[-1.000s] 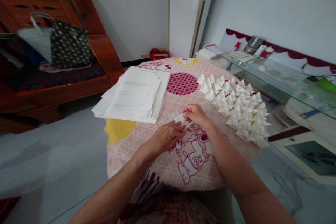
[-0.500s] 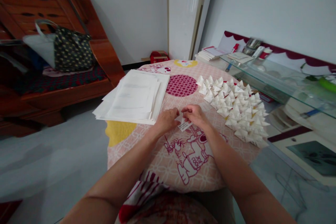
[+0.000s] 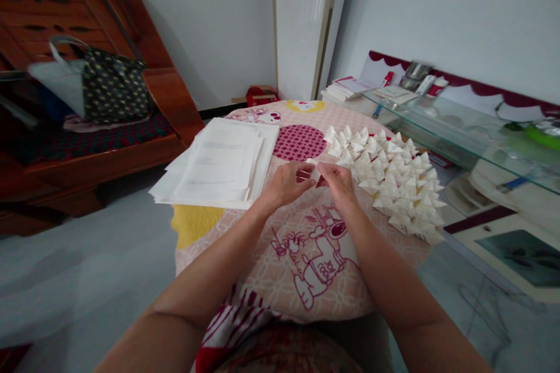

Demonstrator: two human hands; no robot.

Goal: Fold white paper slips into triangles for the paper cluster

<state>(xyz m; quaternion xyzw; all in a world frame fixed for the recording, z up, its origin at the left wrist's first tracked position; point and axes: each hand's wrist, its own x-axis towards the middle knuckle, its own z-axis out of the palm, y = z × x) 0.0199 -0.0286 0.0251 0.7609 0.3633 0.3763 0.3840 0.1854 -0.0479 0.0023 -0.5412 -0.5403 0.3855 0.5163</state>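
Observation:
My left hand (image 3: 285, 183) and my right hand (image 3: 336, 179) meet over the middle of the cloth-covered table (image 3: 306, 245). Between their pinched fingertips they hold a small folded piece of white paper (image 3: 311, 168), lifted slightly above the cloth. Just to the right of my right hand lies a spread of several folded white paper triangles (image 3: 389, 183). Left of my left hand rests a stack of white paper sheets (image 3: 219, 163).
A wooden bench (image 3: 87, 128) with a dark patterned bag (image 3: 111, 86) stands at the left. A white standing appliance (image 3: 297, 23) is at the back. A glass shelf (image 3: 464, 128) with books and small items runs along the right.
Both hands have lifted the small paper off the cloth and moved it a little farther away, toward the triangles. My left hand went from lying flat to pinching the paper.

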